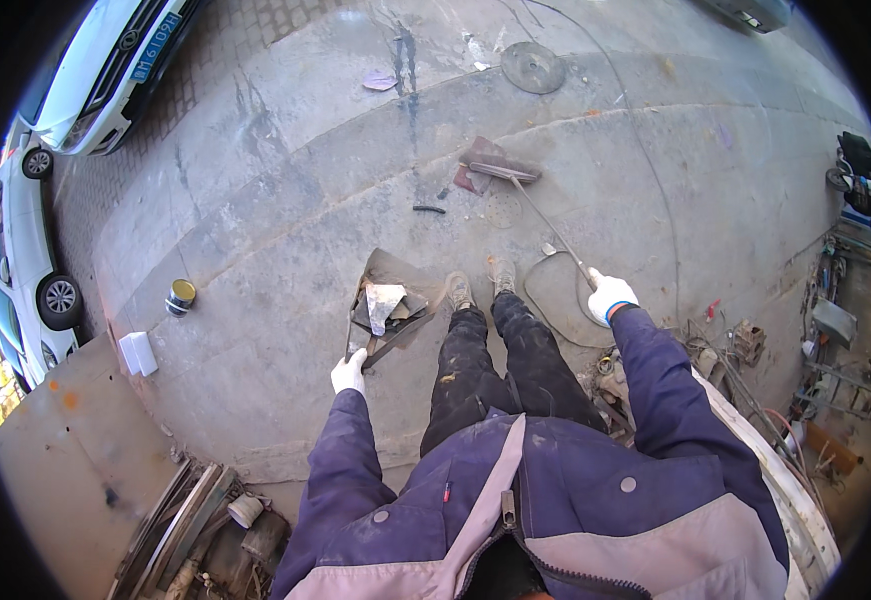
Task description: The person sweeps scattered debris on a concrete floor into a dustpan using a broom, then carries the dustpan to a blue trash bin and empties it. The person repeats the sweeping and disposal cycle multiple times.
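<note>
My left hand (349,372), in a white glove, is closed on the handle end of a dark, worn dustpan (393,268). Inside the pan lie a jagged whitish scrap (383,304) and several dark flat pieces. My right hand (610,296), also white-gloved, grips the long handle of a broom (552,226). The broom's wide head rests on the concrete ahead of my feet, to the right of the dustpan and farther off. Reddish-brown flat scrap (469,182) shows beside and partly under the head. A short black strip (428,209) lies between broom head and dustpan.
A thin cable (645,150) runs across the floor and loops by my right foot. Farther off are a round cover (533,67) and a lavender scrap (379,81). At left stand a can (182,295), white blocks (137,353) and parked cars (60,300). Clutter (835,322) lines the right.
</note>
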Demonstrator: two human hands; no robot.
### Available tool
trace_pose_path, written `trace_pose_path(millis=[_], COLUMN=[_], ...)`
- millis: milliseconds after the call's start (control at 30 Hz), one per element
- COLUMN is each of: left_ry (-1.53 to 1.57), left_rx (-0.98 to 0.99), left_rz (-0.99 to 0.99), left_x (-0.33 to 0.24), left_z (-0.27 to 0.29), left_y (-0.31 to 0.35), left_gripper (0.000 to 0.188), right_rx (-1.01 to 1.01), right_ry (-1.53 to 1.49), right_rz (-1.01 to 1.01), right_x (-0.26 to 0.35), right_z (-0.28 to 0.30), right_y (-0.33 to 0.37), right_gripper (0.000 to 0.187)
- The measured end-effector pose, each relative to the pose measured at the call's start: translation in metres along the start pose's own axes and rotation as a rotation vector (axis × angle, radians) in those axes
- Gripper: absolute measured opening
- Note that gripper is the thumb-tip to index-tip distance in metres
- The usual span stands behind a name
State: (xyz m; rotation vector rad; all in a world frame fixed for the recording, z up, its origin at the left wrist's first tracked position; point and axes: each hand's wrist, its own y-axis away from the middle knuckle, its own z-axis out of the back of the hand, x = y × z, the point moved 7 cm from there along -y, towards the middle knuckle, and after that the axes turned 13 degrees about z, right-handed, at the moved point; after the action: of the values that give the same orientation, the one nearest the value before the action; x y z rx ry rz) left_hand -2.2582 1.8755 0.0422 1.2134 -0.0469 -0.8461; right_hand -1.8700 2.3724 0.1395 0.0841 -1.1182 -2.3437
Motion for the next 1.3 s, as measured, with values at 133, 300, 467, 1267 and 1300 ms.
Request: trace_pose_path(millis=[133, 300, 467, 1267, 1300], left_ry=[-0.053, 0.087, 0.182, 0.212, 0.196], left_rx=[-0.041, -0.035, -0.029, -0.030, -0.033], left_rz=[0.103, 0.142, 0.154, 0.113, 0.117], left_x=[0.016, 0.027, 0.024, 0.016, 0.016], left_z=[0.007, -0.003, -0.011, -0.059, -0.061], left_y=[0.005, 0.020, 0.038, 0.061, 0.064], left_gripper=[0.023, 0.028, 0.027, 0.028, 0.028], right_rx=[-0.040, -0.194, -0.115, -0.143, -0.096], right_ry=[-0.044, -0.021, 0.036, -0.091, -0.124], right_rz=[-0.063, -0.220, -0.201, -0.268, -0.199], right_x=[-0.030, -0.081, -0.095, -0.160, -0.136], right_z=[-0.019, -0.009, 0.007, -0.018, -0.026], right_y=[0.015, 0.022, 0.058, 0.008, 0.008], right_gripper=[0.062, 0.066, 0.070, 0.062, 0.063])
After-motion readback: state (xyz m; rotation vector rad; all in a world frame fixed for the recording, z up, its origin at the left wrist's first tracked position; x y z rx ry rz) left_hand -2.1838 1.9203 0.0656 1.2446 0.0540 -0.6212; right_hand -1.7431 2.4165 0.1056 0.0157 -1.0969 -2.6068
